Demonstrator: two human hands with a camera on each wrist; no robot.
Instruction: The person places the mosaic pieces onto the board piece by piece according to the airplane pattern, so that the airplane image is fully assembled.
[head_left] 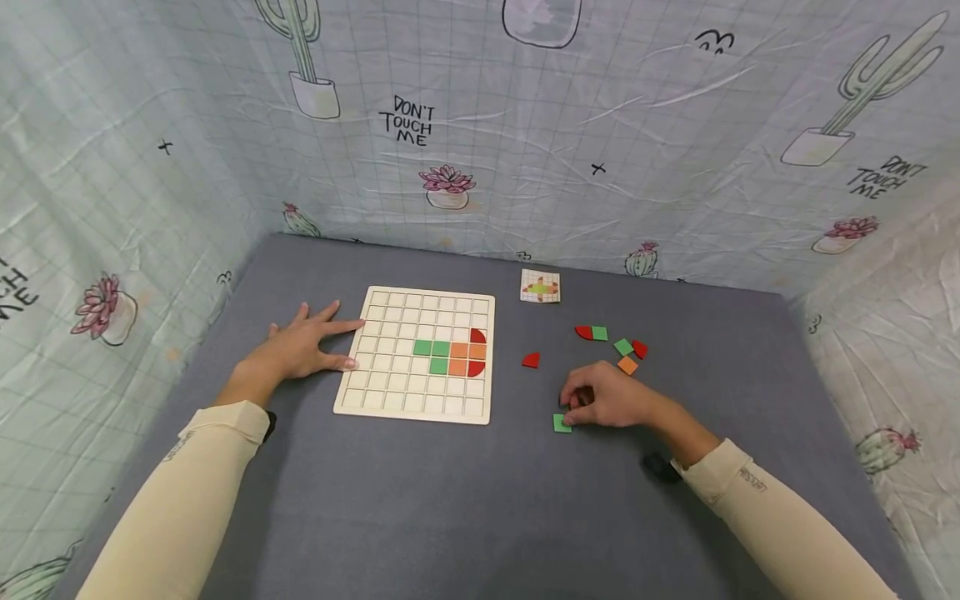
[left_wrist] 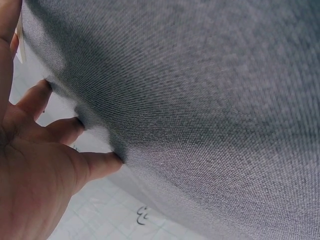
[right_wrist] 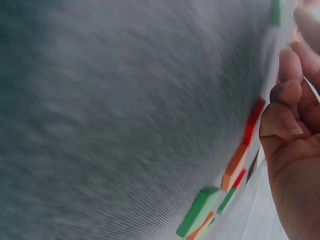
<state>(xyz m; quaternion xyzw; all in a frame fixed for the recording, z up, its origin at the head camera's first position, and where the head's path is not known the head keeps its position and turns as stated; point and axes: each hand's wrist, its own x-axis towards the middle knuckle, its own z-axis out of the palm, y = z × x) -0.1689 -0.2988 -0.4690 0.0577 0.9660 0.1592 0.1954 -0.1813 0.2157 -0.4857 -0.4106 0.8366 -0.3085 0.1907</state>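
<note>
A pale square grid board (head_left: pixel 386 400) lies left of centre on the table. Green and orange squares and red quarter-circle tiles fill several cells on its right half. Along the board's left edge my left hand (head_left: pixel 300 346) is spread, its thumb and index finger touching the rim; in the left wrist view, the other fingertips (left_wrist: pixel 117 159) rest on the cloth. Right of the board, my right hand (head_left: pixel 606 396) pinches a green square tile (head_left: pixel 560 424) by its right side, low over the table. The right wrist view shows the remaining fingers (right_wrist: pixel 282 120) curled.
A pattern card (head_left: pixel 540 286) lies behind the board. One red quarter-circle tile (head_left: pixel 531 360) is between board and right hand. Beyond that hand are loose green (head_left: pixel 624 347), red (head_left: pixel 640 349) and orange (head_left: pixel 627 365) tiles. Patterned fabric (head_left: pixel 487 125) hangs around the grey table (head_left: pixel 420 500).
</note>
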